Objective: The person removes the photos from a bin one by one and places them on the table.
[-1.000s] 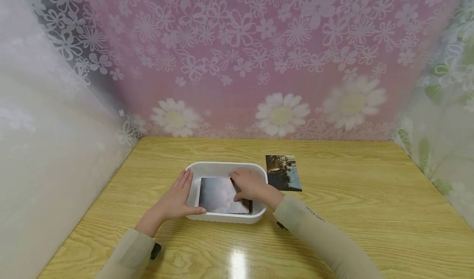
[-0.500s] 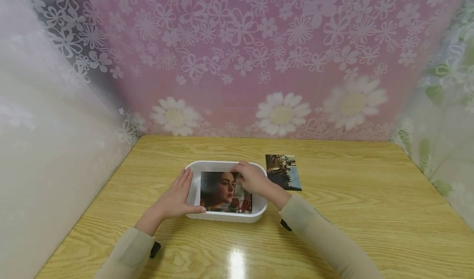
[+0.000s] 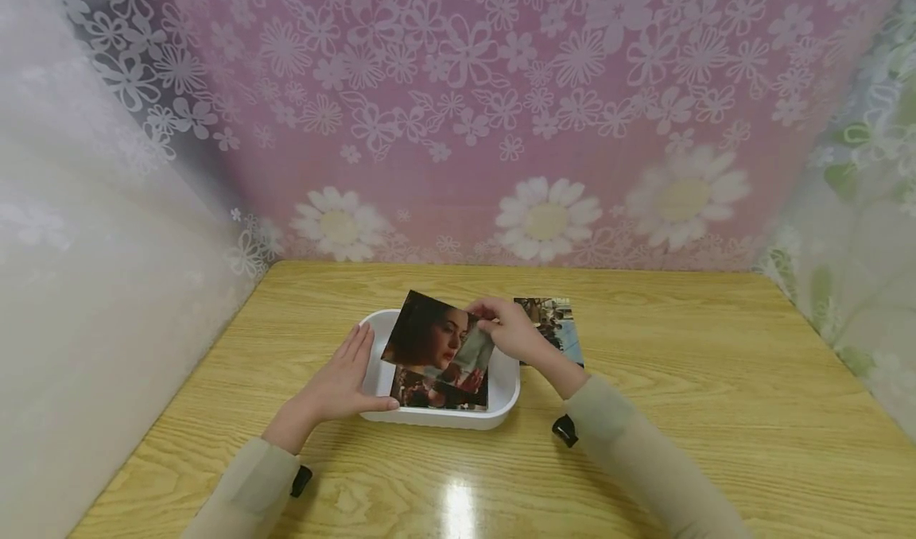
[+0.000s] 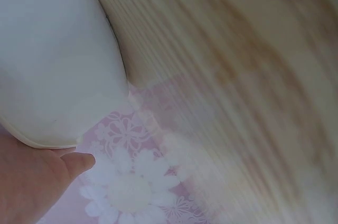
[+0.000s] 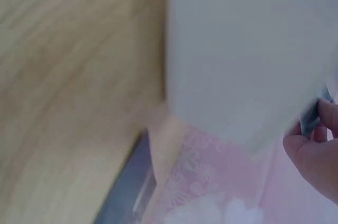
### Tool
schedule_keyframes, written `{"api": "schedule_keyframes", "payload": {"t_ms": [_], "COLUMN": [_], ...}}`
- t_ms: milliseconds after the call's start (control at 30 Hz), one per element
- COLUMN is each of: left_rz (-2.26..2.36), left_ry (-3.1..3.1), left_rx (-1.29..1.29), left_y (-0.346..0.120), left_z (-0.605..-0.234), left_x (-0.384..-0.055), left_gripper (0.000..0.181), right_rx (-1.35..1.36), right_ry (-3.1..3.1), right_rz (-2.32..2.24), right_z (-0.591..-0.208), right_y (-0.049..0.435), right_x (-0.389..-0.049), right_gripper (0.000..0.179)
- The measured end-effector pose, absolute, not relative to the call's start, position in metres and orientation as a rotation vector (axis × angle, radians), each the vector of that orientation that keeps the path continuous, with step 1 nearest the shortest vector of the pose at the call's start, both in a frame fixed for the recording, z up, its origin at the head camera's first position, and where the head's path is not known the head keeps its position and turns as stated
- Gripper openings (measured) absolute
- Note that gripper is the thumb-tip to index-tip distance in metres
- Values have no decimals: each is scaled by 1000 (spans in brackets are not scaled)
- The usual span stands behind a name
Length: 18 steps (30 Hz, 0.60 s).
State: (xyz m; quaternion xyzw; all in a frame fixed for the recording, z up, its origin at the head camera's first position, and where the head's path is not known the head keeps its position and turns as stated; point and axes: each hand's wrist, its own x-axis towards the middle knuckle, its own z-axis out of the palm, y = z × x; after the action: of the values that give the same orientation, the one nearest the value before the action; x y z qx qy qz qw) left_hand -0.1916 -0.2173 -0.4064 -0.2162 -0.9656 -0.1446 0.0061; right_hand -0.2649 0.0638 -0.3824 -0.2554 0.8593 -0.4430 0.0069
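Note:
My right hand (image 3: 510, 329) pinches the right edge of a glossy photo (image 3: 435, 334) showing a person's head. The photo is raised and tilted over the white plastic basin (image 3: 458, 420). Under it, another photo (image 3: 429, 392) lies in the basin, mostly covered. In the right wrist view, thumb and fingers (image 5: 311, 145) close on the photo's edge beyond the basin's pale wall. My left hand (image 3: 335, 388) rests on the basin's left end, fingers straight along the rim and thumb on the front rim. The left wrist view has that hand (image 4: 37, 176) at the basin's rim.
A separate photo (image 3: 565, 336) lies on the wood-grain table (image 3: 687, 380) just right of the basin, partly behind my right hand. A pink flowered backdrop (image 3: 444, 126) rises behind the table, with pale sheets at both sides.
My right hand has lifted the portrait photo up and turned it, moving slightly right and back. A photo beneath has come into view. My left hand stays at the basin's rim.

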Motion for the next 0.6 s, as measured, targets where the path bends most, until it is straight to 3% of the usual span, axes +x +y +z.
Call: {"api": "schedule_keyframes", "payload": {"t_ms": [300, 600], "left_rz": [-437, -448], "left_ry": [-3028, -3033], "left_rx": [-662, -671], "left_y": [-218, -217], "left_z": [-406, -405], "left_x": [-192, -191], "left_gripper": [115, 115], "right_rx": [-529, -411], "right_ry": [2629, 2736], "right_rz": [-1748, -1760], "right_z": [-356, -358], "right_y": [101, 179], "right_x": [-268, -271], "right_gripper": [24, 25]}}
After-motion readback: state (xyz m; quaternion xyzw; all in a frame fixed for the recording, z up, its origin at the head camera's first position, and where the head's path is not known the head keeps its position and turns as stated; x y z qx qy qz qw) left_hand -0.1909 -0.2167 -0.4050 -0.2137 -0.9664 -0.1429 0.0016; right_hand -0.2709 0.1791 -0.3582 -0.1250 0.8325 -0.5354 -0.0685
